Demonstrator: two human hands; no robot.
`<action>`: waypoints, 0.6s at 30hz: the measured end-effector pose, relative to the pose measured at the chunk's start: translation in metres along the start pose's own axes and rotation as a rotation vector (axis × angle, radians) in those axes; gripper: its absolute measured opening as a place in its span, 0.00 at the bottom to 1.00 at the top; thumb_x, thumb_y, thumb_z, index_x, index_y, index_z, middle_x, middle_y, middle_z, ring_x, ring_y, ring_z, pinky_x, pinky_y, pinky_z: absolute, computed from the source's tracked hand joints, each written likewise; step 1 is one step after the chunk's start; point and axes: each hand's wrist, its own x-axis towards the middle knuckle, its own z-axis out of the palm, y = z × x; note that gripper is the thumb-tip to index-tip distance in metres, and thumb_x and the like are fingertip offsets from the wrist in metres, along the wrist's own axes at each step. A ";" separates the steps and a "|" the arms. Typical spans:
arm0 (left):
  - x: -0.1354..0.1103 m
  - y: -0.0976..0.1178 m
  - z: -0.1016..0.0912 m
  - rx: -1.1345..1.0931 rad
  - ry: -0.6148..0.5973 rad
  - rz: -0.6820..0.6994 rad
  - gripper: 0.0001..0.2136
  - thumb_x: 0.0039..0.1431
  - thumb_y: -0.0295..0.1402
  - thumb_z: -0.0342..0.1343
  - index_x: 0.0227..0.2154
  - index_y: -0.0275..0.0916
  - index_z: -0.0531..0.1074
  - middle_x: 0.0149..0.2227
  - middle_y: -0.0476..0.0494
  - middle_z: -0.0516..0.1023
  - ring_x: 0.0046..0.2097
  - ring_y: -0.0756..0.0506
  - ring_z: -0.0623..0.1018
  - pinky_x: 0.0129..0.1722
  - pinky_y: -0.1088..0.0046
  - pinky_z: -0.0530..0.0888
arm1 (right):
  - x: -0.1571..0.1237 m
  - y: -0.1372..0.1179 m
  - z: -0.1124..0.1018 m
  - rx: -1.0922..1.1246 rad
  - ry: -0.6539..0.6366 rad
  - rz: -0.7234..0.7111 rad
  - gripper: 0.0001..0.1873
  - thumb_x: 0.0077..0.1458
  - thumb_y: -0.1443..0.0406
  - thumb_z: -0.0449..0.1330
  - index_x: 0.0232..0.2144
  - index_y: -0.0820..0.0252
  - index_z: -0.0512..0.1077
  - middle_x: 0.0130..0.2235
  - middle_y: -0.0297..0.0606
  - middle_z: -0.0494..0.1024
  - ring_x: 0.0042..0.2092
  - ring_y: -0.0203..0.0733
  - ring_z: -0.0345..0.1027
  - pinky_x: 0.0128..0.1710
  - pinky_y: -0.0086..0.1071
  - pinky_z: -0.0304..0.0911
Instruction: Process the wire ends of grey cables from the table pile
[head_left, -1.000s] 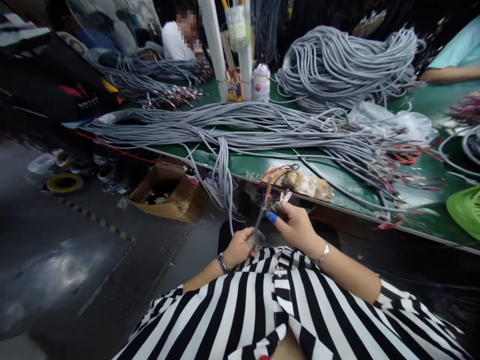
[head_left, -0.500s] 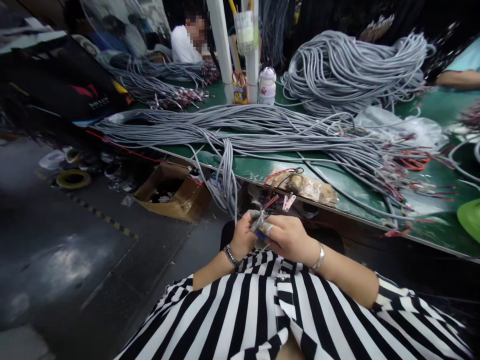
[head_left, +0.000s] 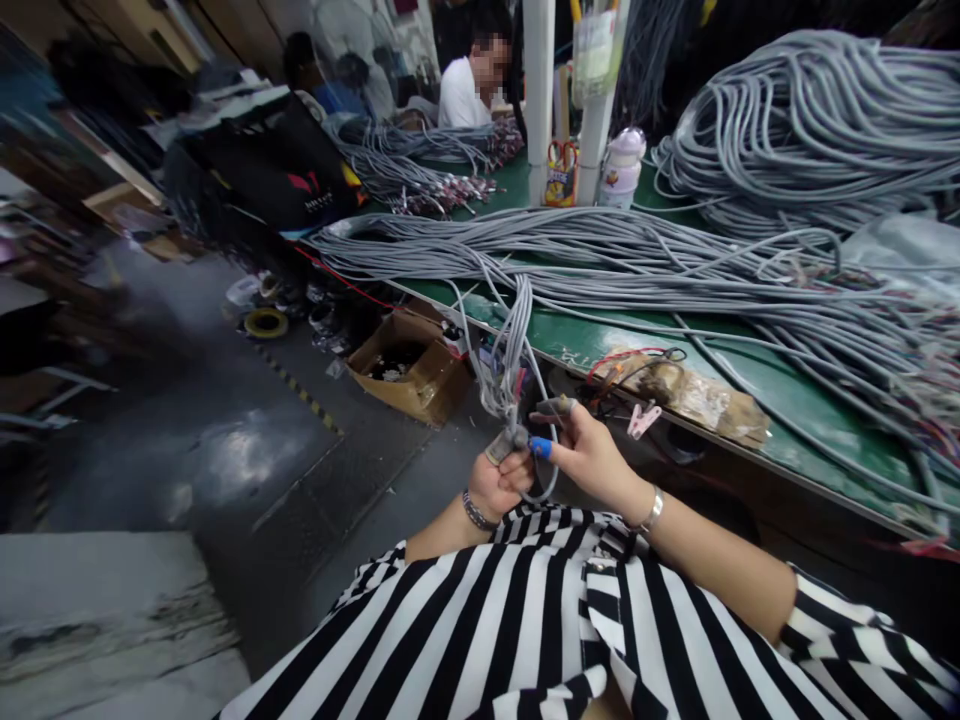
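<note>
My left hand (head_left: 501, 482) is closed, with grey-covered fingertips pinching a grey cable (head_left: 512, 418) near its end. My right hand (head_left: 600, 462) is just beside it, thumb and forefinger spread apart; blue tape wraps the thumb and a grey cover the forefinger. One strand of cable loops down past the right thumb and curves below the hands. A bunch of grey cables (head_left: 519, 318) hangs over the table edge above my left hand. Small coloured wire ends show near my fingers, too blurred to tell apart.
Long grey cables (head_left: 637, 262) lie across the green table (head_left: 577, 335). A coiled heap (head_left: 810, 130) is at the back right. A taped cardboard piece (head_left: 697, 395) and pink clip (head_left: 643, 420) sit at the edge. An open carton (head_left: 420, 385) stands on the floor. Another person (head_left: 465, 92) sits behind.
The view has swung left. My hands, earlier together around coloured wire ends, are now apart: the left pinches a grey cable by the hanging bunch, and the right has spread its fingers.
</note>
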 end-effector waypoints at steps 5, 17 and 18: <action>0.004 -0.010 -0.001 -0.004 -0.046 -0.066 0.22 0.67 0.37 0.43 0.17 0.36 0.64 0.12 0.57 0.46 0.13 0.57 0.44 0.14 0.80 0.48 | 0.012 0.006 0.010 0.236 0.060 0.063 0.29 0.45 0.62 0.67 0.48 0.57 0.62 0.45 0.42 0.78 0.31 0.34 0.69 0.28 0.28 0.64; 0.007 -0.018 -0.007 0.114 -0.032 0.018 0.05 0.59 0.35 0.56 0.30 0.39 0.69 0.12 0.58 0.54 0.12 0.56 0.50 0.15 0.81 0.46 | 0.009 0.013 0.014 0.229 0.229 0.088 0.21 0.46 0.62 0.65 0.42 0.57 0.66 0.34 0.35 0.76 0.33 0.38 0.70 0.32 0.31 0.68; 0.007 -0.019 -0.007 0.125 -0.036 0.026 0.05 0.58 0.34 0.57 0.30 0.39 0.69 0.12 0.59 0.54 0.12 0.56 0.50 0.15 0.81 0.46 | 0.009 0.013 0.014 0.234 0.230 0.092 0.20 0.46 0.62 0.65 0.42 0.57 0.66 0.33 0.35 0.76 0.33 0.38 0.71 0.33 0.32 0.69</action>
